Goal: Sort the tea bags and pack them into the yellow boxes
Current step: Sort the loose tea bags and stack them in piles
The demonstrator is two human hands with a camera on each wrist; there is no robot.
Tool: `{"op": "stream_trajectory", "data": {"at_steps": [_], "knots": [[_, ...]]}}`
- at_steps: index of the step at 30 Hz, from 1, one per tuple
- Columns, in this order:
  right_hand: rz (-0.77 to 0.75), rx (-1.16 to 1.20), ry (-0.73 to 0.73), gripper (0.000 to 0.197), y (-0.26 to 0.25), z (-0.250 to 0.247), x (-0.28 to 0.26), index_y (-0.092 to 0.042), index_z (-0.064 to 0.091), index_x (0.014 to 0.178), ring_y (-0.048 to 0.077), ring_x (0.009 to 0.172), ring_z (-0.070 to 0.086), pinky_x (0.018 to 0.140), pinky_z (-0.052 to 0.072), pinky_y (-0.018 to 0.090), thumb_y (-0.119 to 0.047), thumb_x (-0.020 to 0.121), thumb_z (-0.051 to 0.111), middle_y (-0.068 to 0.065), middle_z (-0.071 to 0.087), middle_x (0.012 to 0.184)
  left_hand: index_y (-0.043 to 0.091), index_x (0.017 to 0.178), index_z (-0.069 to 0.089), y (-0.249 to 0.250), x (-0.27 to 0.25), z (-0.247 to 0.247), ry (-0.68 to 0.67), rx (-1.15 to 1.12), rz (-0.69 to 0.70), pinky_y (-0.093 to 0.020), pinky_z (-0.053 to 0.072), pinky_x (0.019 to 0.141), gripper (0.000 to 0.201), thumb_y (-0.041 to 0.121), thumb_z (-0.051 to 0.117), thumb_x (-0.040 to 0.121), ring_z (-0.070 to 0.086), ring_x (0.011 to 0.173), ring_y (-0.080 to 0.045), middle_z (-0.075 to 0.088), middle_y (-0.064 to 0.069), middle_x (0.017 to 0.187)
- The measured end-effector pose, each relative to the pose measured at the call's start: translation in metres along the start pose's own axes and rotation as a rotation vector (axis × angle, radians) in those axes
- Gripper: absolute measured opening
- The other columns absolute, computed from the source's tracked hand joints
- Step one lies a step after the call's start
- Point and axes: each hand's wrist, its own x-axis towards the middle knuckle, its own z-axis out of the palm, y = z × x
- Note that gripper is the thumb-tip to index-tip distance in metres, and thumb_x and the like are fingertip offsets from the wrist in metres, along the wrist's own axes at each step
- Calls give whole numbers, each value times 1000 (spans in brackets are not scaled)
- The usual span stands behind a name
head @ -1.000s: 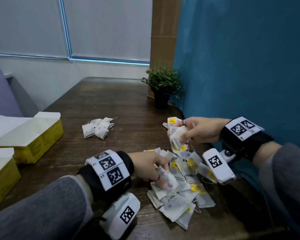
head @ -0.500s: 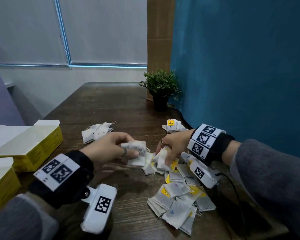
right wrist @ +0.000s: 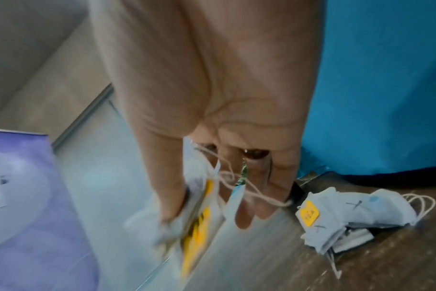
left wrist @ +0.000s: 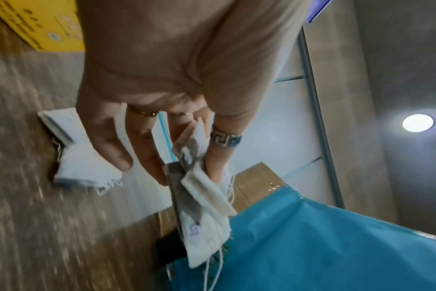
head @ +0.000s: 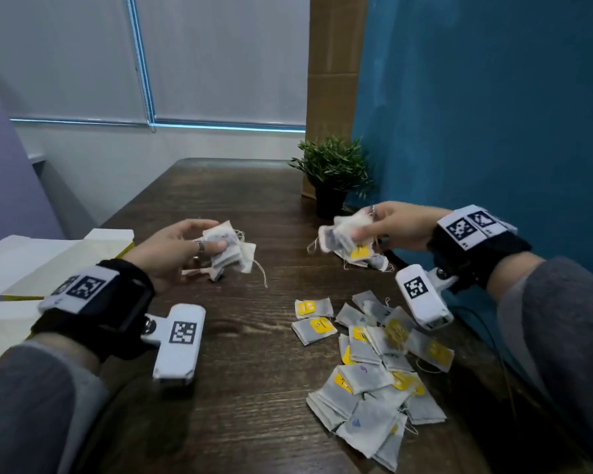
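My left hand (head: 199, 242) pinches a small bunch of white tea bags (head: 228, 251) above the dark wooden table (head: 247, 405); the left wrist view shows the same bunch (left wrist: 204, 198) held between thumb and fingers, strings dangling. My right hand (head: 367, 229) grips another bunch of tea bags (head: 339, 234), some with yellow tags (right wrist: 199, 220), over a small pile (head: 363, 256) near the plant. A loose heap of tea bags (head: 367, 357) lies at the front right. The yellow boxes (head: 48, 268) stand open at the left edge, partly hidden by my left arm.
A small potted plant (head: 332, 172) stands at the back right by a teal curtain (head: 476, 114). A separate small pile of white bags (left wrist: 85, 167) lies on the table under my left hand. Wrist cameras hang below both forearms.
Both hands have lifted off the heap and moved apart, the left carrying its bags leftward, the right carrying its bags back toward the pile by the plant.
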Motion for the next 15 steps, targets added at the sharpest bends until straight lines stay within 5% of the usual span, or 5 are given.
{"op": "stream_trajectory", "data": {"at_steps": [5,8,10,13,15], "knots": [[176,61,283,5,30,-16,36,-2,56,87,17,53,61,48,56,28,3,89,57,14,57,73,9,120,51,-12,49,-17,147,43,-74,-23,54,52,40,-6,60,84,62,50,-11,59,-8,84],[297,-44,284,2,55,-20,57,3,58,87,29,67,63,66,58,43,3,86,60,21,61,82,2,129,46,-23,75,-25,232,260,-142,-25,48,51,45,-11,52,86,46,56,-17,52,-9,76],[354,-176,272,17,67,-21,65,5,58,98,33,74,64,73,57,49,-1,83,65,20,62,83,1,128,48,-29,84,-30,261,412,-143,-17,43,39,49,-12,57,82,43,57,-18,52,-10,77],[382,-422,270,27,70,-14,66,-4,56,110,22,63,59,50,54,31,-10,85,65,10,59,78,3,121,55,-33,94,-34,262,564,-145,-12,37,29,50,-13,66,75,49,60,-21,59,-21,110],[356,-638,273,37,70,-11,66,-6,54,119,19,69,56,57,46,28,-20,86,64,11,63,93,8,118,58,-34,99,-37,244,734,-152,-18,49,45,53,-8,73,70,58,80,-28,56,-18,126]]}}
